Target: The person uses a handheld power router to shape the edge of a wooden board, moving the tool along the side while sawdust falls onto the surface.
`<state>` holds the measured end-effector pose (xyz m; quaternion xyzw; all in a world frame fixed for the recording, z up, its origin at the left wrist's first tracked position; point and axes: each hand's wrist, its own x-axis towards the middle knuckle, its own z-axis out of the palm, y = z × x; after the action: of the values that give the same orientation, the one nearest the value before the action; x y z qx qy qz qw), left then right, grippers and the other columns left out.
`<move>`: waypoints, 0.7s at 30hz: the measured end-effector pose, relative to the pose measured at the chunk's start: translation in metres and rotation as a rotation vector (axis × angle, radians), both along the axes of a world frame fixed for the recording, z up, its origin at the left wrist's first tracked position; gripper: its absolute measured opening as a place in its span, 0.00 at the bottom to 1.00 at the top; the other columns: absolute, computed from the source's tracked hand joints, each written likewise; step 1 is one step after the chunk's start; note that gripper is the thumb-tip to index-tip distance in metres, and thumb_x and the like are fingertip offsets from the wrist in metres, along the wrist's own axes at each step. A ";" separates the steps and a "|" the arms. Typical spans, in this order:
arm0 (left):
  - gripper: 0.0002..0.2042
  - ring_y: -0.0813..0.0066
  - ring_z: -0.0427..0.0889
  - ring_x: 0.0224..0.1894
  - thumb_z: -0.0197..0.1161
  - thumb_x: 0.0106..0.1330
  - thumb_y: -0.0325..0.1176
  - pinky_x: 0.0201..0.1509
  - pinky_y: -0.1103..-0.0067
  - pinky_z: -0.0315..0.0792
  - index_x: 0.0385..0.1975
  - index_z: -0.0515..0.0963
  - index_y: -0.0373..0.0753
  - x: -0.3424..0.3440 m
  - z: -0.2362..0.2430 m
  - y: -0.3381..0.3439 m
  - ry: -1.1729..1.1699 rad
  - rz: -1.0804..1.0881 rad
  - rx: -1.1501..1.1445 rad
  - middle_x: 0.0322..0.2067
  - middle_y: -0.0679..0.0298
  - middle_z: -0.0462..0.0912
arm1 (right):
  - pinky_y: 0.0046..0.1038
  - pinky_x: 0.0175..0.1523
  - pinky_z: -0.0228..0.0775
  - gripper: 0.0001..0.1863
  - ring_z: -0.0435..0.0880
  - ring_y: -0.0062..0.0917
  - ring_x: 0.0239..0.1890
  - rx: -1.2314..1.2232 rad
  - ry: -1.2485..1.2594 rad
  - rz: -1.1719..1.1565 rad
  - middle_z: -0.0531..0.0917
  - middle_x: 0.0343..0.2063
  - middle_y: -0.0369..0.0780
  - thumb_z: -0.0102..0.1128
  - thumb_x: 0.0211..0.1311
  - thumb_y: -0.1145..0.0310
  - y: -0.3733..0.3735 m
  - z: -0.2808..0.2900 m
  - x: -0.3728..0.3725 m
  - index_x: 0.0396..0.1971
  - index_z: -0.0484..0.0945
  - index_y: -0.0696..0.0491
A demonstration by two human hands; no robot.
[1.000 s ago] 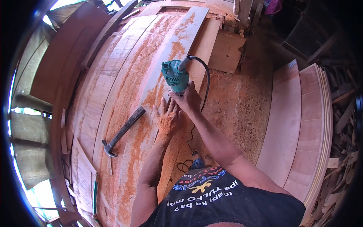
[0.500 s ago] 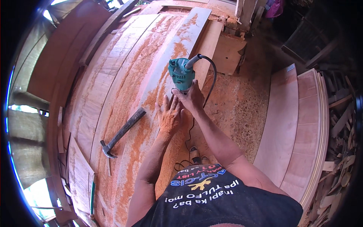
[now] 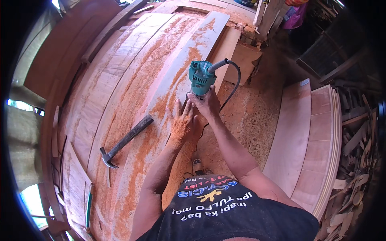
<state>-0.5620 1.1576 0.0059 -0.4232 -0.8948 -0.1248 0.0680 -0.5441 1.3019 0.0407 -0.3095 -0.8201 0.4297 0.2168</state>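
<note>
My right hand (image 3: 207,103) is wrapped round the lower part of a teal trim router (image 3: 202,78), which stands upright at the right edge of a long greyish board (image 3: 183,72). A dark cord leaves the router's top and bends down to the right. Beside the tool, my left hand (image 3: 183,122) lies on the board with its fingers stretched out and orange sawdust on its back. The router's bit and base are mostly hidden by my fingers. To the left of that hand a claw hammer (image 3: 126,140) rests on the boards, its claw toward me.
Sawdust covers much of the wide wooden panels (image 3: 116,72) on the left. A green pencil-like stick (image 3: 89,207) lies at lower left. Large plywood sheets (image 3: 291,140) lean at the right, beside a pile of scrap wood (image 3: 354,193). A wooden post (image 3: 265,20) stands at the back.
The router and my right hand have shifted slightly to the right, a little farther from my left hand's fingers. My left hand stays nearly in place. The whole view has also shifted slightly.
</note>
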 end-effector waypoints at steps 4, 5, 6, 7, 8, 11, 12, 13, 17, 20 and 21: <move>0.26 0.48 0.45 0.75 0.49 0.71 0.46 0.68 0.34 0.34 0.67 0.65 0.43 -0.001 0.003 0.004 -0.014 0.001 -0.003 0.71 0.65 0.58 | 0.45 0.49 0.73 0.44 0.83 0.45 0.45 0.007 0.014 0.014 0.83 0.42 0.48 0.73 0.44 0.39 0.006 -0.005 -0.004 0.51 0.65 0.55; 0.26 0.48 0.45 0.75 0.49 0.71 0.46 0.68 0.34 0.34 0.67 0.65 0.43 -0.002 0.002 0.005 -0.015 -0.001 -0.003 0.71 0.65 0.58 | 0.45 0.49 0.73 0.44 0.84 0.45 0.44 0.002 0.022 0.018 0.83 0.42 0.48 0.73 0.44 0.40 0.007 -0.004 -0.004 0.51 0.65 0.55; 0.26 0.48 0.45 0.75 0.49 0.71 0.46 0.68 0.34 0.34 0.67 0.65 0.43 -0.003 0.000 0.006 -0.022 0.001 -0.004 0.71 0.65 0.58 | 0.45 0.49 0.73 0.44 0.84 0.45 0.44 0.001 0.022 0.016 0.83 0.42 0.48 0.73 0.44 0.40 0.007 -0.003 -0.005 0.51 0.65 0.55; 0.26 0.48 0.45 0.75 0.49 0.71 0.46 0.68 0.34 0.34 0.67 0.65 0.42 -0.004 -0.001 0.007 -0.028 0.002 -0.005 0.71 0.65 0.57 | 0.45 0.48 0.73 0.44 0.84 0.45 0.44 -0.012 0.012 0.011 0.83 0.42 0.48 0.73 0.44 0.40 0.007 -0.001 -0.006 0.52 0.65 0.55; 0.26 0.48 0.45 0.75 0.49 0.71 0.46 0.68 0.34 0.34 0.67 0.65 0.42 -0.004 0.000 0.008 -0.030 -0.001 -0.007 0.71 0.65 0.57 | 0.45 0.48 0.74 0.44 0.84 0.45 0.44 -0.025 0.001 0.006 0.83 0.43 0.47 0.73 0.44 0.40 0.007 0.000 -0.005 0.52 0.65 0.54; 0.26 0.48 0.46 0.75 0.49 0.71 0.45 0.68 0.34 0.33 0.67 0.65 0.42 -0.005 0.002 0.012 -0.004 -0.004 -0.030 0.72 0.65 0.57 | 0.44 0.48 0.74 0.44 0.84 0.45 0.44 -0.006 0.005 -0.007 0.83 0.42 0.47 0.74 0.44 0.40 0.009 0.002 -0.007 0.53 0.65 0.54; 0.26 0.47 0.46 0.75 0.50 0.71 0.44 0.68 0.34 0.33 0.67 0.65 0.42 -0.005 0.002 0.014 -0.006 -0.001 -0.028 0.72 0.64 0.57 | 0.44 0.48 0.74 0.44 0.84 0.45 0.44 -0.010 0.004 -0.008 0.83 0.42 0.47 0.74 0.44 0.40 0.010 0.003 -0.006 0.53 0.65 0.54; 0.26 0.47 0.46 0.75 0.50 0.71 0.44 0.68 0.34 0.33 0.67 0.65 0.41 -0.005 0.002 0.015 -0.007 0.001 -0.026 0.72 0.64 0.57 | 0.44 0.48 0.74 0.44 0.84 0.44 0.45 -0.013 -0.008 -0.008 0.83 0.43 0.47 0.74 0.44 0.41 0.011 0.004 -0.006 0.53 0.65 0.54; 0.26 0.47 0.47 0.74 0.51 0.71 0.43 0.67 0.33 0.33 0.67 0.65 0.41 -0.009 0.000 0.019 0.024 -0.011 0.001 0.71 0.64 0.58 | 0.43 0.48 0.74 0.44 0.83 0.44 0.46 -0.006 -0.004 -0.001 0.82 0.45 0.46 0.75 0.44 0.42 0.016 0.002 -0.010 0.54 0.64 0.54; 0.26 0.46 0.48 0.74 0.51 0.71 0.43 0.67 0.34 0.35 0.67 0.65 0.41 -0.012 0.002 0.022 0.015 -0.007 -0.023 0.71 0.63 0.58 | 0.42 0.47 0.74 0.43 0.84 0.41 0.44 -0.002 0.036 -0.004 0.82 0.41 0.46 0.72 0.46 0.38 0.019 -0.002 -0.014 0.50 0.66 0.56; 0.26 0.46 0.48 0.74 0.51 0.71 0.43 0.68 0.34 0.36 0.67 0.65 0.41 -0.013 0.001 0.023 0.014 -0.011 -0.015 0.71 0.63 0.58 | 0.42 0.47 0.74 0.43 0.84 0.41 0.44 -0.005 0.038 -0.010 0.82 0.41 0.46 0.72 0.46 0.38 0.020 -0.003 -0.015 0.50 0.66 0.56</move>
<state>-0.5754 1.1806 0.0072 -0.4293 -0.8930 -0.1154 0.0704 -0.5595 1.3218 0.0376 -0.3059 -0.8133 0.4364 0.2335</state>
